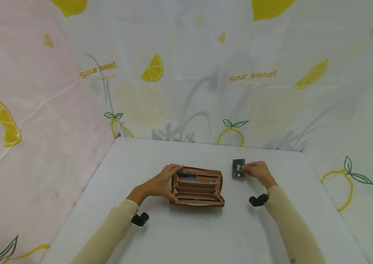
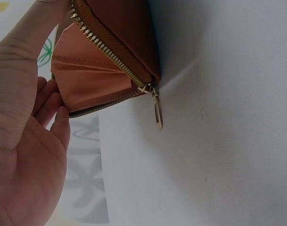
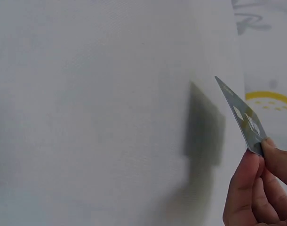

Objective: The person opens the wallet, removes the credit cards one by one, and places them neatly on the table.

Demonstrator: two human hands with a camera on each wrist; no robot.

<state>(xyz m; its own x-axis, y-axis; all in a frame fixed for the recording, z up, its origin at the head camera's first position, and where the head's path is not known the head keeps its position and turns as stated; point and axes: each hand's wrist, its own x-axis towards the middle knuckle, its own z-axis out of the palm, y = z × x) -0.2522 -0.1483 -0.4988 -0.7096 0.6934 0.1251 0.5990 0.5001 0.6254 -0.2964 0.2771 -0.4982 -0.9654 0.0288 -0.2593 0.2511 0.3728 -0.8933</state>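
A brown zip-around wallet point(image 1: 199, 187) lies spread wide on the white table, with pleated compartments facing up. My left hand point(image 1: 161, 183) grips its left end, thumb on the near edge and fingers at the far edge. In the left wrist view, that hand point(image 2: 35, 122) is beside the gold zipper teeth and a hanging zipper pull point(image 2: 157, 110). To the right of the wallet, my right hand point(image 1: 257, 171) pinches a dark card point(image 1: 238, 168) marked "Vip". The right wrist view shows the card point(image 3: 242, 117) raised off the table, between thumb and fingertips, casting a shadow.
A blue card point(image 1: 186, 175) sits in the wallet's far slot. The white table point(image 1: 186, 234) meets a fabric backdrop point(image 1: 186, 95) printed with lemons at its far edge and sides. Black wrist mounts point(image 1: 140, 219) hang near both sleeves.
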